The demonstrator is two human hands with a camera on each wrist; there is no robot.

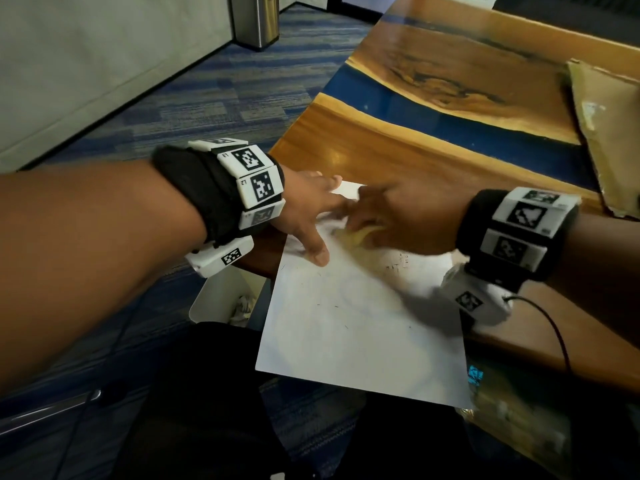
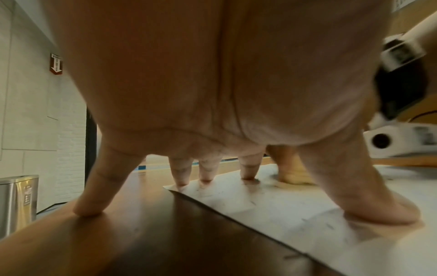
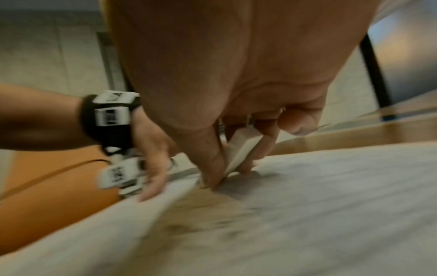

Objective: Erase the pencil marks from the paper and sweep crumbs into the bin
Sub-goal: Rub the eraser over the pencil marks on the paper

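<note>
A white sheet of paper [image 1: 349, 327] lies on the wooden table, its near corner hanging over the table edge. Faint pencil lines and dark eraser crumbs [image 1: 398, 265] are scattered on it. My left hand [image 1: 311, 216] presses the sheet's far left part with spread, straight fingers [image 2: 387, 211]; the little finger rests on the table [image 2: 92, 207]. My right hand [image 1: 391, 216], blurred, pinches a white eraser [image 3: 243, 149] between thumb and fingers and holds its lower end on the paper [image 3: 307, 205], just right of the left hand [image 3: 151, 168].
A small white bin [image 1: 221, 296] with crumpled paper stands on the floor below the table's left edge. A flat cardboard piece [image 1: 609, 133] lies at the table's far right. A steel trash can [image 1: 256, 19] stands by the far wall. A black cable [image 1: 550, 320] trails from my right wrist.
</note>
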